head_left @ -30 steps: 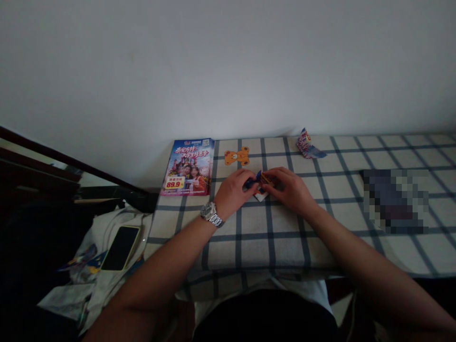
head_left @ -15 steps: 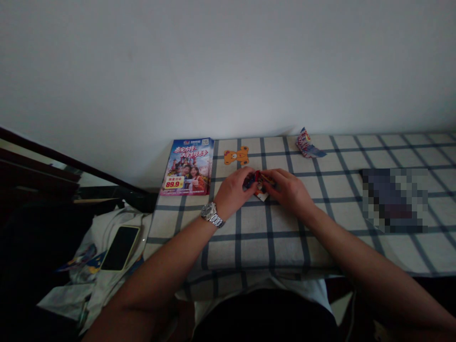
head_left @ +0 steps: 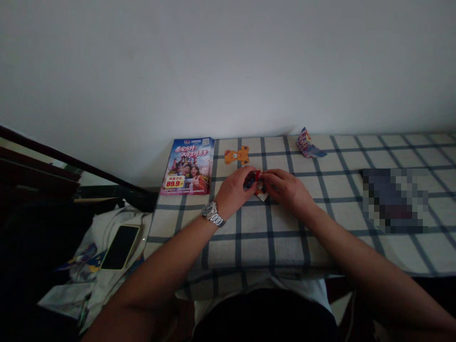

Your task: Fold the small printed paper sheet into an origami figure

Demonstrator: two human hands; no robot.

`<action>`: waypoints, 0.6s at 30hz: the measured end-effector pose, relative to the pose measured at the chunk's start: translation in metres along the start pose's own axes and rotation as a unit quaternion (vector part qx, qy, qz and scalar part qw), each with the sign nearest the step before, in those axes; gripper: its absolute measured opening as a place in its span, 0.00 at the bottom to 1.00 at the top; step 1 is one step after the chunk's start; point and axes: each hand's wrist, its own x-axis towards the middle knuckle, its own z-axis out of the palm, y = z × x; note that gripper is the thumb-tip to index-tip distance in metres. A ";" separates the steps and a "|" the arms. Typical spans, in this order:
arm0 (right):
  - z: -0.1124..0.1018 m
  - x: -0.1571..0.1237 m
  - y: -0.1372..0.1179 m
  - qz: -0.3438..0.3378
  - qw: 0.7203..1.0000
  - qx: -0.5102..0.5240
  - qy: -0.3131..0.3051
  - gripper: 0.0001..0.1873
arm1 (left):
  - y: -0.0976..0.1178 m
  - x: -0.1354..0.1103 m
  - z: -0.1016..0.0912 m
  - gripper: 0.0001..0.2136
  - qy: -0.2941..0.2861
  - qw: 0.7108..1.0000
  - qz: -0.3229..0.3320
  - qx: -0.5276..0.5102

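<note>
A small piece of folded, colourful printed paper (head_left: pixel 261 194) is between my hands over the checked tablecloth, with red, dark and white areas showing. My left hand (head_left: pixel 235 186), with a metal watch on its wrist, grips the paper's left side between thumb and fingers. On the other side, my right hand (head_left: pixel 288 189) has its fingertips pinched on the paper's upper right part. Both hands hide much of the paper, so its exact shape cannot be made out.
A stack of printed flyers (head_left: pixel 187 166) lies at the table's left, beside a bear sticker (head_left: pixel 237 155). Crumpled printed paper (head_left: pixel 309 144) sits near the wall. A pixelated dark item (head_left: pixel 394 200) lies right. Lower left, a phone (head_left: pixel 121 247) rests on white fabric.
My right fingers have shifted slightly on the paper, and a red part shows more at its top edge. My left hand has stayed nearly still.
</note>
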 end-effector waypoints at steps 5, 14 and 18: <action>-0.001 0.001 -0.002 -0.008 0.999 -0.032 -0.011 0.14 | 0.001 0.001 0.000 0.13 -0.005 1.000 0.000 -0.001; -0.002 0.002 -0.004 -0.013 0.999 -0.038 -0.022 0.13 | -0.003 0.000 0.002 0.16 0.001 1.000 0.008 0.005; -0.002 0.002 -0.004 -0.012 0.999 -0.039 -0.027 0.11 | -0.003 0.000 0.002 0.17 0.005 1.000 0.018 0.011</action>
